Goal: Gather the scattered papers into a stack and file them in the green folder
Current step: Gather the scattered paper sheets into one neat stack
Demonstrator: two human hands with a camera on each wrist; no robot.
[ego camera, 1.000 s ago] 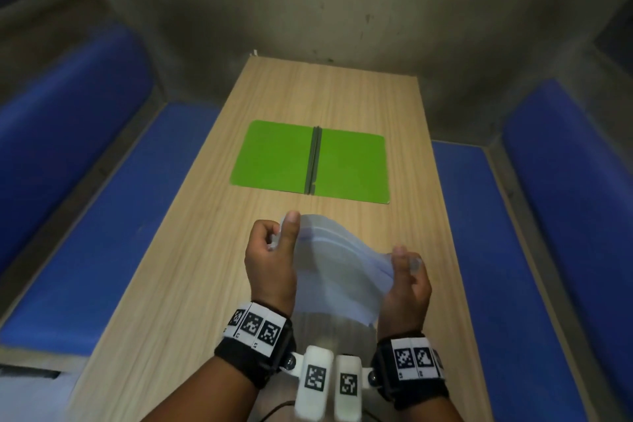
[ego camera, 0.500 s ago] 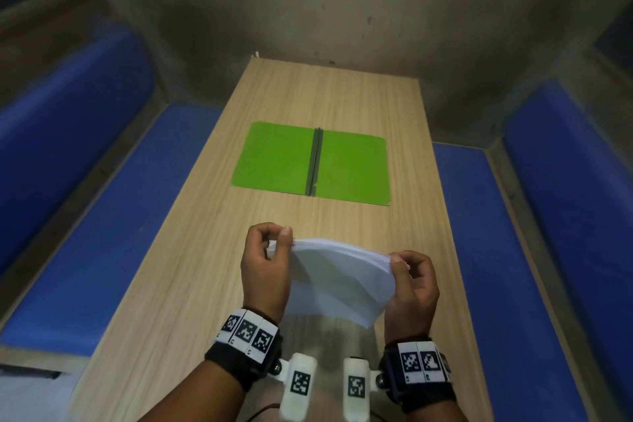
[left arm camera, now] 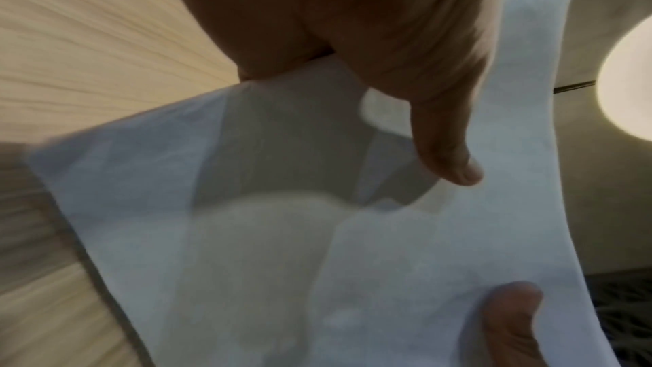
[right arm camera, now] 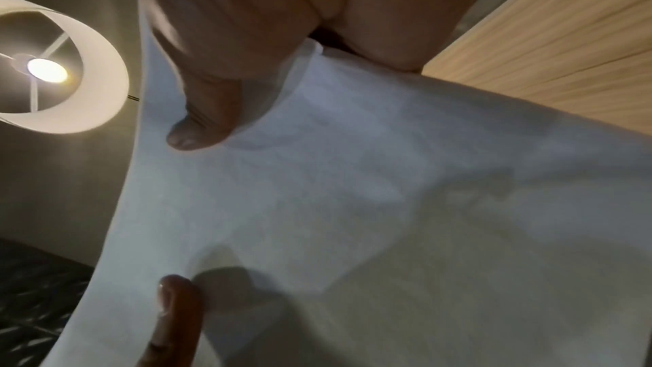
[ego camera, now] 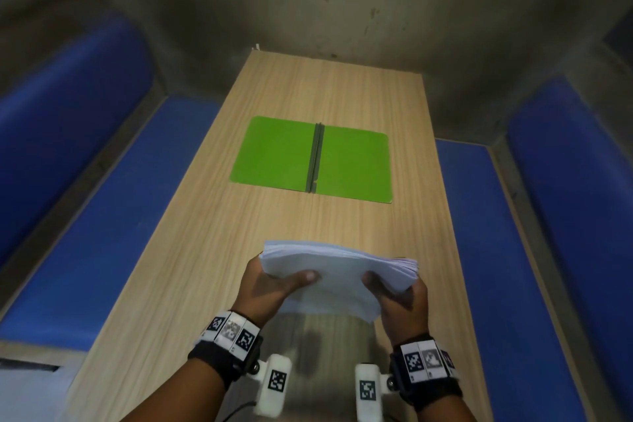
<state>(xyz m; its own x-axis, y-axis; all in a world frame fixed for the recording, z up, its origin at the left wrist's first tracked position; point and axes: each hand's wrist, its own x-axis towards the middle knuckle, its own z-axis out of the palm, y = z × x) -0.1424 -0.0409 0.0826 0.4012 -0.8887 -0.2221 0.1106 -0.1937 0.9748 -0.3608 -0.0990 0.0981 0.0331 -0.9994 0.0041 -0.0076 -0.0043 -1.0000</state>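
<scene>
The fingers of the left hand point(ego camera: 270, 284) and right hand point(ego camera: 400, 301) lie hidden behind the stack of papers point(ego camera: 337, 272); only thumbs show. Both wrist views are motion-blurred, and the sheet count is unreadable. The table point(ego camera: 191, 271) runs off the head view's bottom edge.

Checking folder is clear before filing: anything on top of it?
Nothing lies on the open green folder; both covers show bare. The paper stack is held in both hands, nearer the person.

No readable text anywhere; the wristbands point(ego camera: 233, 332) and white wrist mounts point(ego camera: 276, 381) carry only black-and-white square code markers.
</scene>
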